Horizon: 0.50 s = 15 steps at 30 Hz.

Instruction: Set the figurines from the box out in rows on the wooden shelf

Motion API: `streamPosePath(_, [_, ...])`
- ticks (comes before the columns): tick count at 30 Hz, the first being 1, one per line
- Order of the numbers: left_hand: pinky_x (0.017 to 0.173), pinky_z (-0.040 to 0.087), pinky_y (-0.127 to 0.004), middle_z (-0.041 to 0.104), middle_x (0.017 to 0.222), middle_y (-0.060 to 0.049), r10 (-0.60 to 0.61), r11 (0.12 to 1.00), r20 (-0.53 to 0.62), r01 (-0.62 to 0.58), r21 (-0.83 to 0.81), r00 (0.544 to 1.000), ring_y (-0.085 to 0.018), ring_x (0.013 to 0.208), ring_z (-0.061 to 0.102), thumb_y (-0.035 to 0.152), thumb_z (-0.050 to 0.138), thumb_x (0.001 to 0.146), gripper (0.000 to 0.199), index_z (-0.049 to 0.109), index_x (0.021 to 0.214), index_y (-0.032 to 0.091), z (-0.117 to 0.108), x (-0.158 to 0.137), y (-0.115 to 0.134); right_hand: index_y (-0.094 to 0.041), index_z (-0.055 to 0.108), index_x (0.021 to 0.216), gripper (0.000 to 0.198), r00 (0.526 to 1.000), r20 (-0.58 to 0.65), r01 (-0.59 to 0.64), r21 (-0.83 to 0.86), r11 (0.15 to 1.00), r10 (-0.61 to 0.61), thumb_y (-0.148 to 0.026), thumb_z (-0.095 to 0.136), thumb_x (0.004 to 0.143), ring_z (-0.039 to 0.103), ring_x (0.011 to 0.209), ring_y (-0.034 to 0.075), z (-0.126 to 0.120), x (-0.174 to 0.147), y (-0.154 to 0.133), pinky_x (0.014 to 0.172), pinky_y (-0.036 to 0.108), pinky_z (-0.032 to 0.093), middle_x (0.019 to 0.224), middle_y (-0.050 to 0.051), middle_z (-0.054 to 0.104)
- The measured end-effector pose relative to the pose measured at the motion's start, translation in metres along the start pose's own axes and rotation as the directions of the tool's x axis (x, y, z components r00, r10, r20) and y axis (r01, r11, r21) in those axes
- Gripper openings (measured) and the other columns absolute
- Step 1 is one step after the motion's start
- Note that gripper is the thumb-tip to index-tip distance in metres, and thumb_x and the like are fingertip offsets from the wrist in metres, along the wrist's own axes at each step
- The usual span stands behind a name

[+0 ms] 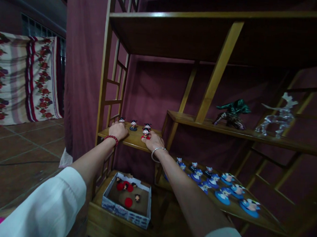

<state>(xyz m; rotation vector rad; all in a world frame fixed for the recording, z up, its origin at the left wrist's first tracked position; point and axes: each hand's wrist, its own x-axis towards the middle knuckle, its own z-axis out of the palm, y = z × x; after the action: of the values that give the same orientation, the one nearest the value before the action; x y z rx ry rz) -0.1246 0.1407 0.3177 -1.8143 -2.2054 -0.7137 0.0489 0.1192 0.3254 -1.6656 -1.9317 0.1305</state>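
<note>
My left hand [118, 130], with a red bead bracelet at the wrist, is closed at the left end of a small wooden shelf [134, 141]. A black-haired doll figurine [121, 120] shows just past its knuckles; the fingers around it are mostly hidden. My right hand [154, 142], wearing a silver bangle, grips a similar figurine [146, 132] with a red base near the shelf's front edge. Behind that one stands another figurine [147, 126]. Between my hands, a figurine on a dark base [133, 124] stands upright.
Below, an open cardboard box [125, 213] holds several figurines and red discs. Blue-based figurines [223, 196] stand in rows on the lower right shelf. Higher up are a green-cloaked figure [234, 111] and a clear deer-like figurine [278, 117]. A wooden upright [104, 76] borders the left.
</note>
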Motion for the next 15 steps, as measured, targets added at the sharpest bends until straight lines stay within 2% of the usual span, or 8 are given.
streamPosePath(2, [0.084, 0.039, -0.029, 0.057, 0.108, -0.011, 0.071, 0.997, -0.061, -0.072, -0.022, 0.996, -0.023, 0.101, 0.052, 0.029, 0.033, 0.079, 0.037, 0.061, 0.101, 0.020, 0.000, -0.003, -0.001, -0.022, 0.056, 0.094, 0.033, 1.000, -0.002, 0.003, 0.001, 1.000, -0.003, -0.042, 0.054, 0.068, 0.057, 0.094, 0.020, 0.001, 0.001, 0.001, 0.074, 0.028, 0.040, 0.101, 0.004, 0.062])
streamPosePath(4, [0.083, 0.040, -0.027, 0.057, 0.109, -0.007, 0.154, 0.986, -0.066, -0.157, -0.049, 0.986, -0.020, 0.097, 0.054, 0.030, 0.033, 0.080, 0.037, 0.060, 0.103, 0.023, 0.001, -0.003, 0.000, -0.021, 0.056, 0.093, 0.033, 1.000, -0.008, 0.007, -0.003, 1.000, -0.007, -0.042, 0.054, 0.068, 0.057, 0.093, 0.021, 0.002, 0.002, 0.001, 0.073, 0.029, 0.041, 0.101, 0.005, 0.062])
streamPosePath(9, [0.088, 0.037, -0.028, 0.051, 0.120, -0.002, 0.237, 0.971, 0.076, -0.235, -0.038, 0.969, -0.020, 0.108, 0.047, 0.041, 0.037, 0.078, 0.041, 0.051, 0.115, 0.033, 0.001, 0.000, 0.010, -0.021, 0.057, 0.090, 0.031, 0.999, -0.035, 0.013, -0.018, 1.000, -0.014, -0.041, 0.054, 0.067, 0.057, 0.093, 0.022, 0.003, 0.002, 0.002, 0.075, 0.030, 0.041, 0.100, 0.007, 0.062])
streamPosePath(15, [0.090, 0.033, -0.036, 0.051, 0.122, -0.004, 0.261, 0.965, 0.149, -0.264, 0.000, 0.954, -0.027, 0.112, 0.042, 0.053, 0.036, 0.075, 0.048, 0.050, 0.117, 0.034, 0.002, 0.004, 0.024, -0.020, 0.057, 0.090, 0.031, 0.999, -0.040, 0.024, -0.001, 1.000, -0.024, -0.042, 0.053, 0.067, 0.058, 0.093, 0.023, 0.003, 0.002, 0.002, 0.073, 0.030, 0.041, 0.100, 0.008, 0.063])
